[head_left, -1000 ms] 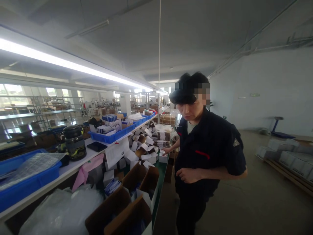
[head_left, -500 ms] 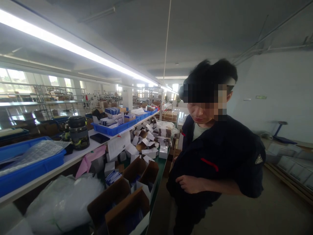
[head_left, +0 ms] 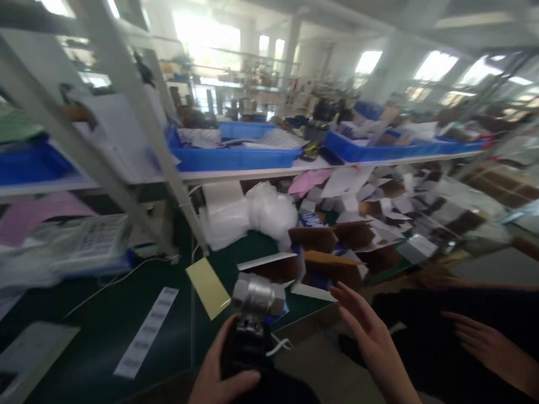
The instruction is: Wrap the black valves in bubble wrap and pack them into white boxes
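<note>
Near the bottom middle, my left hand point(head_left: 223, 367) is wrapped round the black body of a motorized ball valve point(head_left: 257, 294). Its silvery metal valve part with hexagonal ends points up and away from me. A thin white cord loops out beside the black body. To the right, my right hand point(head_left: 368, 331) is held in the air with its fingers stretched out and nothing in it. Beyond both hands stand open cartons point(head_left: 315, 235) with blue items inside. A yellow slip point(head_left: 208, 287) lies on the green bench point(head_left: 168, 348) left of the valve, near a label strip point(head_left: 147, 331).
At the right, a co-worker in dark clothes stands close, one hand point(head_left: 492, 345) in view. Blue trays point(head_left: 236, 159) line the shelf above the bench. White plastic bags point(head_left: 269, 210) and many small white boxes point(head_left: 419, 247) lie below it. Slanted metal posts point(head_left: 145, 123) rise at left.
The view has swung left and down from the co-worker to the bench. My hands have come into view, the left one holding the motorized ball valve.
</note>
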Demonstrator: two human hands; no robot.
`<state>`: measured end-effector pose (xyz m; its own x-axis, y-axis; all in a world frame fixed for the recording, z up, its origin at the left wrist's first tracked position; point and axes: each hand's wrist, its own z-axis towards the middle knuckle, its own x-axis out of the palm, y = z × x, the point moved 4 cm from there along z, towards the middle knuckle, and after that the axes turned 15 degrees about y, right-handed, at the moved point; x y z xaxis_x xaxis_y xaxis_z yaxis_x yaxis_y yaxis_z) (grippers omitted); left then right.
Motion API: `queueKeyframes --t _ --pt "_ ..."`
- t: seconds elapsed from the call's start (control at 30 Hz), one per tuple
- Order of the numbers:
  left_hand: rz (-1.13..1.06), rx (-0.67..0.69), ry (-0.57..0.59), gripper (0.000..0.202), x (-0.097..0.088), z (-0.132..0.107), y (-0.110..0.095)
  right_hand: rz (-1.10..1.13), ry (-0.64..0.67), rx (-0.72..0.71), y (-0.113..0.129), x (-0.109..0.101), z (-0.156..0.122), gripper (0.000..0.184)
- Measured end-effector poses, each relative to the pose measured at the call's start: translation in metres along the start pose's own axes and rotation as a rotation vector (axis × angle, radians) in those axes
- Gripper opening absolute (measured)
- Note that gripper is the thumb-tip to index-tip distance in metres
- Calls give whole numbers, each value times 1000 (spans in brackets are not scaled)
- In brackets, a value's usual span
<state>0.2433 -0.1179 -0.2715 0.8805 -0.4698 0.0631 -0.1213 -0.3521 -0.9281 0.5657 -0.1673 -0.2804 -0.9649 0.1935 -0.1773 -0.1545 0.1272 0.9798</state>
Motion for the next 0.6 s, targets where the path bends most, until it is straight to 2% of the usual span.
queueKeyframes --t 0.07,0.13,0.23,0.4,0.47,0.6 --pt "-51 16 106 102 -6 4 10 88 180 -2 -6 51 -2 60" --pt "-80 19 163 109 -10 4 17 164 339 -3 -13 93 -9 68" --pt "-111 24 182 111 -11 2 25 256 435 76 -21 136 -21 74" --pt "-84 76 58 108 -17 -2 32 560 314 270 8 178 -33 61" --pt "-60 67 46 105 -19 -2 29 692 261 322 19 190 -35 59" --pt "-44 38 77 104 -24 -1 20 774 169 327 14 203 -36 61"
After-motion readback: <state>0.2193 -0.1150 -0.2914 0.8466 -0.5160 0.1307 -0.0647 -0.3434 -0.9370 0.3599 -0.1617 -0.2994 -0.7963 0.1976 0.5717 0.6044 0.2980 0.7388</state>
